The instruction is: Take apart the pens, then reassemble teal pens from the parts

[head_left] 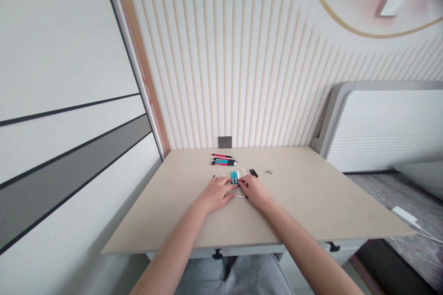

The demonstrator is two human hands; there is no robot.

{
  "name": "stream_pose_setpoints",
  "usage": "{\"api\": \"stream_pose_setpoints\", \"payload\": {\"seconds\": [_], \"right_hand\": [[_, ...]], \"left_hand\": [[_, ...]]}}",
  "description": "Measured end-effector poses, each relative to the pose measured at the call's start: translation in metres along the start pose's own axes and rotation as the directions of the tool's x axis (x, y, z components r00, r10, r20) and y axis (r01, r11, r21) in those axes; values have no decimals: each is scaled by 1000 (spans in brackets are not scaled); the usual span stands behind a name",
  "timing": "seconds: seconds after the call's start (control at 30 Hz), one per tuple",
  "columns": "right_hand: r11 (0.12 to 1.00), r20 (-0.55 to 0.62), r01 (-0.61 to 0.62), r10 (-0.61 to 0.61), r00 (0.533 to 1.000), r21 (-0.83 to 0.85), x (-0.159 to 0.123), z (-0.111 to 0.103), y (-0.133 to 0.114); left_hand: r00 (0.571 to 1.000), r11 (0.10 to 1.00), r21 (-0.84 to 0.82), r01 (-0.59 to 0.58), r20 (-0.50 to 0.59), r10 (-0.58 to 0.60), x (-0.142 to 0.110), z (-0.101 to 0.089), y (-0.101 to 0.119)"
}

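My left hand [217, 193] lies low on the desk with its fingers stretched out to the right, their tips close to my right hand's. The fingers of my right hand [254, 189] are pinched together over a small dark piece [238, 186], too small and covered to name. Just beyond the fingertips are blue pen barrels [233, 176] beside a white one [237, 175]. A thin white stick, like a pen refill [240, 196], lies between the hands. Farther back are thin white refills [243, 172], black pen parts [254, 173] and small grey tips [269, 172].
Several red, blue and black pens [223, 162] lie in a group toward the back of the beige desk [311, 203]. A dark wall socket [224, 142] sits behind them. To the left stands a white cabinet [69, 170]; a bed headboard [380, 124] is at the right.
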State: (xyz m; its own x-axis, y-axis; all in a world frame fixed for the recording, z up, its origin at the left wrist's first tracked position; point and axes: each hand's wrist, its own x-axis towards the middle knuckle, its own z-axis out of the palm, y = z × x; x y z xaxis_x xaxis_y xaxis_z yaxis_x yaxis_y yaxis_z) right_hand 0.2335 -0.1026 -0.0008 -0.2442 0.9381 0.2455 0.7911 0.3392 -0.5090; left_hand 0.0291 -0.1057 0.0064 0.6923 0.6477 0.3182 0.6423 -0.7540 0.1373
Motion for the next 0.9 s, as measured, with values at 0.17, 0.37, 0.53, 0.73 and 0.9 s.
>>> {"api": "stream_pose_setpoints", "payload": {"seconds": [0.17,0.37,0.53,0.73,0.9], "right_hand": [[1000,26,-26,26,999,-8,1,-1,-3],[998,-89,-52,50,995,-20,0,-5,6],[985,-98,-167,163,982,-38,-1,-11,19],[984,-59,-170,167,984,-44,-1,-11,24],[988,-63,-144,140,988,-52,-1,-6,26]], "left_hand": [[1000,1000,4,1,3,-1,0,-1,1],[1000,1000,11,14,3,-14,1,-6,4],[1000,1000,6,-14,3,14,1,-7,6],[995,996,-7,-89,51,89,2,-7,8],[994,996,-24,-87,62,88,3,-6,9]]}}
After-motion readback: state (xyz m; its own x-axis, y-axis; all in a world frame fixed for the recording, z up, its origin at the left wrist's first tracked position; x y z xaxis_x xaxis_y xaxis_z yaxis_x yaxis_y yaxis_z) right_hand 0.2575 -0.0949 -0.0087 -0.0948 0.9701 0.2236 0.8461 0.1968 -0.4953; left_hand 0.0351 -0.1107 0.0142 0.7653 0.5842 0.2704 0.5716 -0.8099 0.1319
